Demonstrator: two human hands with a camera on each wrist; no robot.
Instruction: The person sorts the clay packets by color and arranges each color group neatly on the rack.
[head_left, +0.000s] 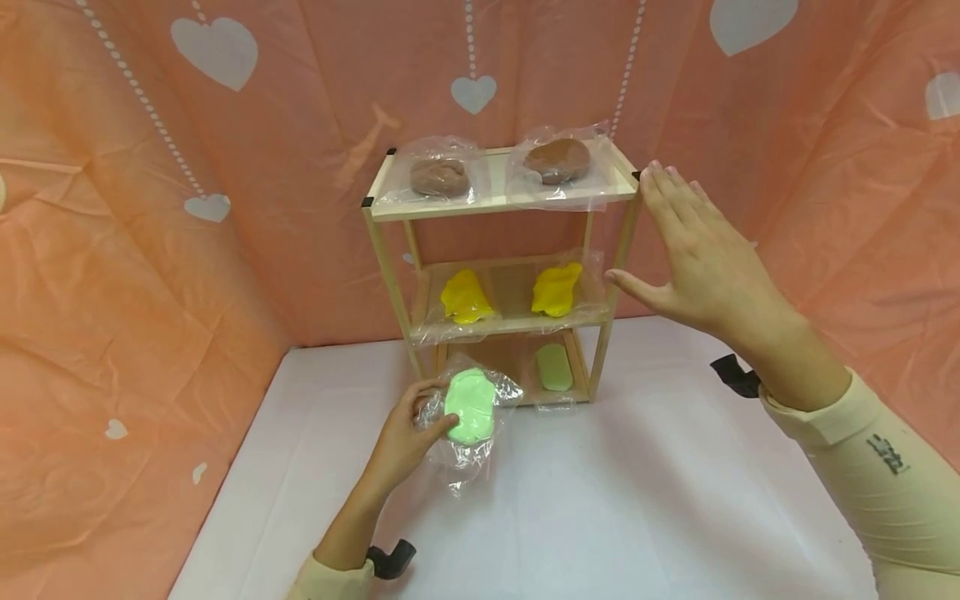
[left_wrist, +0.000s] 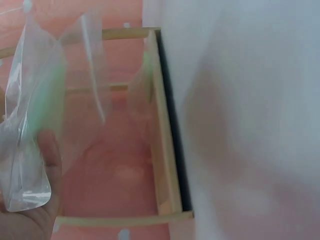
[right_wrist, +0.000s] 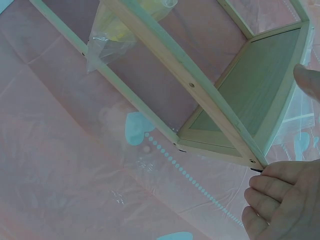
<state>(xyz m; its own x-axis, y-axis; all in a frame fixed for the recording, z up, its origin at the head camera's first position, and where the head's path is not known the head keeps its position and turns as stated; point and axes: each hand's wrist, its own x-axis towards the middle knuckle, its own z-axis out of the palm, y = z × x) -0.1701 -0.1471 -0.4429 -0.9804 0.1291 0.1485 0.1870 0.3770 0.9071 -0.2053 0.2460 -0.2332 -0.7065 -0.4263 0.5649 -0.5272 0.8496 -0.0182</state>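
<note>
My left hand [head_left: 397, 446] pinches a clear plastic bag of light green clay [head_left: 471, 407] in front of the bottom tier of a small wooden shelf [head_left: 502, 328]. In the left wrist view the thumb lies against the bag [left_wrist: 25, 175]. My right hand [head_left: 712, 262] is stretched out with straight fingers at the shelf's top right corner. The right wrist view shows its fingertips [right_wrist: 265, 197] at that corner; whether they press on it I cannot tell. Another bagged pale green piece [head_left: 555, 367] stands on the right of the bottom tier.
Two bagged brown lumps, one left [head_left: 439, 177] and one right [head_left: 557, 161], sit on the top tier. The middle tier bears two bagged yellow pieces, left [head_left: 467, 297] and right [head_left: 557, 290]. A white tabletop [head_left: 600, 500] lies below; a pink heart-patterned cloth [head_left: 300, 100] hangs around.
</note>
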